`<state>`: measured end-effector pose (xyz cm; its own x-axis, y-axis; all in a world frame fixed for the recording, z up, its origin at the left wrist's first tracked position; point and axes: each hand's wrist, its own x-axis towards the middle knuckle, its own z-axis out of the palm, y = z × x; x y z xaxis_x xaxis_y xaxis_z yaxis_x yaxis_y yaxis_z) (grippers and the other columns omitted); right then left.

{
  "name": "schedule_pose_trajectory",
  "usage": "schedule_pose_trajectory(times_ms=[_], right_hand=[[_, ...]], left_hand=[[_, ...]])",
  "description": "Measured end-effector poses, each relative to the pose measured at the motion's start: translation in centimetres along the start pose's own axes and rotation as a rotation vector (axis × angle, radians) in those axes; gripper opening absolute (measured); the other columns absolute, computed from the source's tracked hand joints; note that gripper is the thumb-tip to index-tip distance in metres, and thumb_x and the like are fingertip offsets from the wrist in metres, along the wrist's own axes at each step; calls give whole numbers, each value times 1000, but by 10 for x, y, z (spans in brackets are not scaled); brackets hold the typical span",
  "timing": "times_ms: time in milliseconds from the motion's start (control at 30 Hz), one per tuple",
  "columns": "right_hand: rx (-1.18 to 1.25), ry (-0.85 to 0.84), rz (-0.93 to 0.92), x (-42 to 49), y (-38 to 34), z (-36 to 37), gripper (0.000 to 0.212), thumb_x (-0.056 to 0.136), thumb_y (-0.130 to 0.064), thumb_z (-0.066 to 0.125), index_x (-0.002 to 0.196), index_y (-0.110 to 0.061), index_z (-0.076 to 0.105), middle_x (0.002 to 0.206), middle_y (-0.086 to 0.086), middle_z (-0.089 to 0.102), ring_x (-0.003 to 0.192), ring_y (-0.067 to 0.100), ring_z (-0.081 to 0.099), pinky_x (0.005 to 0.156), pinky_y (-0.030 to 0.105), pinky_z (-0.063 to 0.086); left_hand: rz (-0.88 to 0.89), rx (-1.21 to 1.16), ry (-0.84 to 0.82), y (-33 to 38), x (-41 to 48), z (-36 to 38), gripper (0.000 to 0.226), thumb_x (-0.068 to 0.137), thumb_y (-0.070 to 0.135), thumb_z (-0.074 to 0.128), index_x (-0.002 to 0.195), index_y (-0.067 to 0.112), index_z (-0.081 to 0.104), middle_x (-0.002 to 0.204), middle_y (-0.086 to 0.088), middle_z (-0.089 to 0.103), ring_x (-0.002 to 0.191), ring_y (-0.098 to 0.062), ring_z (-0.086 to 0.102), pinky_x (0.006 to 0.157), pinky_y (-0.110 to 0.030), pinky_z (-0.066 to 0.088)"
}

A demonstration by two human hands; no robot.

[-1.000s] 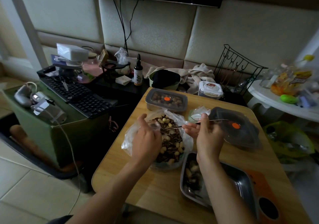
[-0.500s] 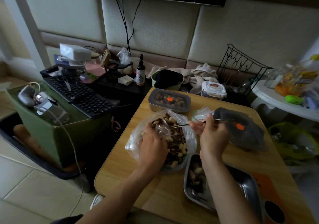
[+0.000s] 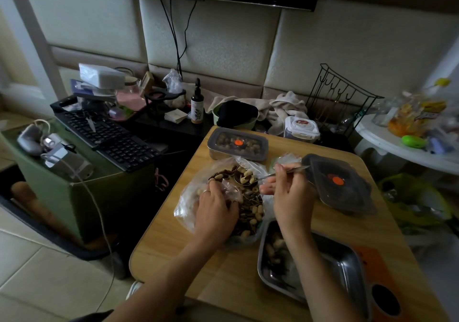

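Spoon bowl now rides level with a few pieces on it, where a second ago its tip was down in the heap. Left hand has slid a bit nearer on the plastic.

Nearest: steel tray (image 3: pixel 345 267), open, small pile of mix at its left end, right forearm crossing over it. Just beyond, left hand (image 3: pixel 214 210) curls over the near-left film of the plastic bag (image 3: pixel 185 205), bunching it so the mouth stays open. Right hand (image 3: pixel 289 192) pinches the spoon (image 3: pixel 262 177) by its thin handle, bowl out over the bag.

Snack mix (image 3: pixel 252 212) fills the bag, mid-surface (image 3: pixel 169 242). It is pale peanut-like pieces among dark brown strips, dry-looking and loose.

Judgement: mix is light and rolls easily, so the spoon should stay flat on the way to the tray. Bag is soft, slippery and shapeless, best held at the rim film as now. Spoon is stiff and light; take it mid-handle.

Farther: dark lid (image 3: pixel 347 197) with orange dot, right of the bag. Closed container (image 3: pixel 238 145) with the same dot sits at the far edge. Beyond the surface: white clip-lid tub (image 3: pixel 301 126), keyboard (image 3: pixel 111 135).
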<state>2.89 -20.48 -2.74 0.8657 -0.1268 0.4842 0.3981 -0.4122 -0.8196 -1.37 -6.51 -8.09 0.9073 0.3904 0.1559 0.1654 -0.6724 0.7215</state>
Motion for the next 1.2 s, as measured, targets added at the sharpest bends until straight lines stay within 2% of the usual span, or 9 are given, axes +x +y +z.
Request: schedule_pose_trajectory(times_ms=[133, 333, 433, 567, 700, 833, 900, 1033, 1200], right_hand=[[53, 9, 60, -1, -7, -10, 29, 107, -33, 48, 98, -10, 63, 71, 2, 72, 59, 9, 72, 59, 31, 62], [116, 48, 13, -5, -21, -32, 32, 109, -31, 45, 96, -8, 62, 70, 6, 68, 55, 14, 69, 50, 25, 55], [122, 72, -66, -8, -28, -44, 27, 108, -33, 42, 94, -21, 60, 68, 3, 66, 54, 12, 67, 48, 22, 51], [111, 77, -147, -10, -32, -53, 25, 111, -29, 41, 95, -28, 60, 65, 0, 66, 55, 9, 67, 48, 16, 49], [103, 88, -197, -11, -34, -57, 25, 108, -39, 41, 100, -24, 60, 67, -2, 65, 56, 10, 68, 49, 16, 48], [110, 95, -210, -12, -36, -64, 20, 109, -36, 41, 97, -33, 57, 68, -2, 65, 56, 9, 67, 48, 15, 48], [109, 69, -195, -12, -35, -65, 23, 110, -35, 40, 97, -30, 58, 68, -2, 65, 55, 10, 68, 47, 17, 48], [77, 18, -228, -12, -32, -63, 21, 106, -43, 39, 97, -36, 57, 68, -3, 65, 55, 10, 67, 47, 19, 48], [-61, -92, -472, -11, -33, -63, 23, 109, -22, 43, 102, -13, 63, 74, -9, 63, 62, 4, 65, 53, 16, 50]], left_hand=[[-8, -34, 45, 2, 1, -2, 35, 93, 32, 67, 116, 20, 44, 105, 8, 49, 101, -15, 50, 101, -38, 41], [6, -27, 27, 7, 9, -11, 21, 92, 21, 65, 112, 16, 58, 96, 8, 55, 93, -15, 55, 88, -37, 51], [8, -28, -6, 7, 13, -13, 18, 92, 20, 65, 109, 17, 57, 87, 11, 55, 84, -14, 56, 77, -32, 52], [-2, -72, -78, 11, 18, -12, 25, 92, 26, 68, 115, 19, 58, 92, 9, 62, 89, -15, 62, 86, -41, 56], [-7, -130, -102, 15, 19, -9, 19, 91, 29, 69, 105, 20, 59, 95, 4, 67, 87, -16, 65, 82, -47, 59], [-38, -139, -74, 16, 20, -6, 20, 91, 28, 69, 104, 18, 59, 90, 3, 65, 84, -18, 63, 81, -49, 57], [-33, -138, -84, 18, 20, -6, 22, 90, 29, 71, 102, 18, 57, 88, 5, 62, 82, -16, 59, 83, -49, 56], [-32, -139, -129, 20, 20, -6, 36, 85, 41, 76, 109, 27, 54, 94, 14, 61, 96, -15, 62, 93, -50, 52], [-41, -169, -92, 22, 23, -7, 43, 83, 49, 76, 113, 26, 56, 97, 13, 62, 94, -14, 61, 90, -43, 55]])
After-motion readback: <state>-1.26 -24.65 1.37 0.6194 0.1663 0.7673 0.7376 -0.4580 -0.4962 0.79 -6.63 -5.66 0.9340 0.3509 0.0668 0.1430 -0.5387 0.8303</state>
